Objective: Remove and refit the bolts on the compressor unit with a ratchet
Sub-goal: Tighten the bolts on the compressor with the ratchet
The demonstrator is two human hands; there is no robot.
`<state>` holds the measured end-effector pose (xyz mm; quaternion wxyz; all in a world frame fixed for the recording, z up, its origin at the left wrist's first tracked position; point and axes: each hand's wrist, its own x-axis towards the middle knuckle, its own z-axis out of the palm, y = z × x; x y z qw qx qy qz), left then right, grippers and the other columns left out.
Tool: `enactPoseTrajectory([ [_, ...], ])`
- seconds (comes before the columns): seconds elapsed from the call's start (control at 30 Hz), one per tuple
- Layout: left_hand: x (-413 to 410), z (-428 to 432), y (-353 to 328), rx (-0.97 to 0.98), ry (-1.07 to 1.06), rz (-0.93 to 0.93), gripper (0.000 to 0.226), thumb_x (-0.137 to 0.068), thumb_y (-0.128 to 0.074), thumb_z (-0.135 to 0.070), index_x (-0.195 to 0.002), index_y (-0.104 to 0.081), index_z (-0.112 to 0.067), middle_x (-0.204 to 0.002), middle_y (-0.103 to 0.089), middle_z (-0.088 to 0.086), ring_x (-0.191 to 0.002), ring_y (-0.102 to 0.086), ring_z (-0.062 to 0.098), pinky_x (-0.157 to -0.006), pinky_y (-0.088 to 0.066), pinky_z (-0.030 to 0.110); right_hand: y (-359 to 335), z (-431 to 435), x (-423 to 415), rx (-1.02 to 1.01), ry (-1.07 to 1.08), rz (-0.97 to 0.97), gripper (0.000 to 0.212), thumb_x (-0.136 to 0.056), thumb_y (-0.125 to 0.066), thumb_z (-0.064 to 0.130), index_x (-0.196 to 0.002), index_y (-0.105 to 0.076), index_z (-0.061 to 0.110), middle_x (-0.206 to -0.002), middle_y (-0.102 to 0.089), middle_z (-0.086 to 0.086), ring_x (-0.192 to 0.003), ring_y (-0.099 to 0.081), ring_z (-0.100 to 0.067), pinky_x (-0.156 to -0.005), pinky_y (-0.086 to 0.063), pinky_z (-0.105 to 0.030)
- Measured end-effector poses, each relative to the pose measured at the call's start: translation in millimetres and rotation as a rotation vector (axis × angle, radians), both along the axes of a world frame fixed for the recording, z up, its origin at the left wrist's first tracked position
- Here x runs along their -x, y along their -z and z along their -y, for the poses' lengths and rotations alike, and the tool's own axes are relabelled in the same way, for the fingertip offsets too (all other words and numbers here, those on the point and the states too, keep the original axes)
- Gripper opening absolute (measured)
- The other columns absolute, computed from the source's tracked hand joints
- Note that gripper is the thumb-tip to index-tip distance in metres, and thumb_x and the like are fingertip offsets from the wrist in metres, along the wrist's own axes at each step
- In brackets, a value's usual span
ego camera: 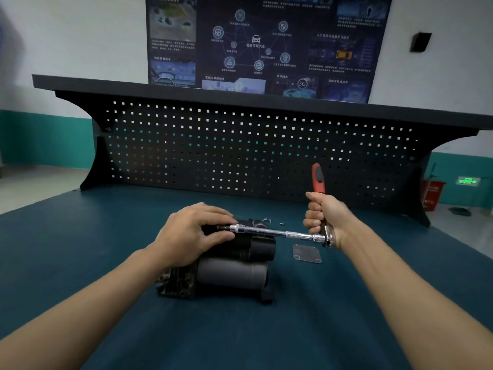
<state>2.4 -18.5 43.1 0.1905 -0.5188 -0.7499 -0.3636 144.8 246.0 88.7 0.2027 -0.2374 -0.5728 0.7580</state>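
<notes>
Closest in, the grip: right hand (324, 218) fisted tight round the red handle of the ratchet (318, 178), handle upright and tipped slightly away. From the ratchet head at the heel of that fist, straight out to the left: a long steel bar (277, 232), level, long axis across the bench, ending in a socket (237, 228) on top of the compressor (234, 271). So the compressor sits just left of the grip and a little lower, with the bolt being worked hidden under socket and fingers. Left hand (197, 231) laid straight-fingered over the compressor's top, pressing down beside the socket end, nothing pinched. Probably partway through one bolt. Likely next: a swing of the handle about the bar's line, right hand working, left hand only steadying. Just below the grip, flat on the surface: a small metal plate (306, 253). Beyond the bar, a few loose bolts (266, 220). Under everything, a dark teal bench top (106, 249). Behind, a black pegboard (240, 145) under a shelf (186, 89), then a dark poster (256, 41) on a white wall (66, 49).
</notes>
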Motion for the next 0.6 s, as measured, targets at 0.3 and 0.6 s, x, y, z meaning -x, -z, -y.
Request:
enactPoseTrajectory([
  [0.3,2.5,-2.7,-3.2,0.026,-0.007,0.026,0.03,-0.078,-0.064,-0.063,-0.108,-0.058,-0.063,-0.113,-0.06,-0.044,-0.11,-0.057,-0.002,-0.094,-0.048,0.043,4.6,0.6,4.2,-0.288,0.194,-0.14,0.049,-0.1,-0.057,0.039,-0.058,-0.037,0.023,-0.046,-0.031,0.004,-0.041,-0.034,-0.012,-0.037,-0.028,-0.024],
  [0.6,5.4,-5.5,-8.0,0.045,0.035,0.065,0.031,-0.073,-0.064,-0.067,-0.103,-0.065,-0.058,-0.11,-0.064,-0.038,-0.107,-0.058,0.0,-0.096,-0.046,0.042,13.9,10.4,0.1,-0.593,0.293,-0.578,0.064,-0.105,-0.049,0.028,-0.048,-0.026,0.013,-0.039,-0.027,0.002,-0.034,-0.03,-0.016,-0.037,-0.024,-0.024],
])
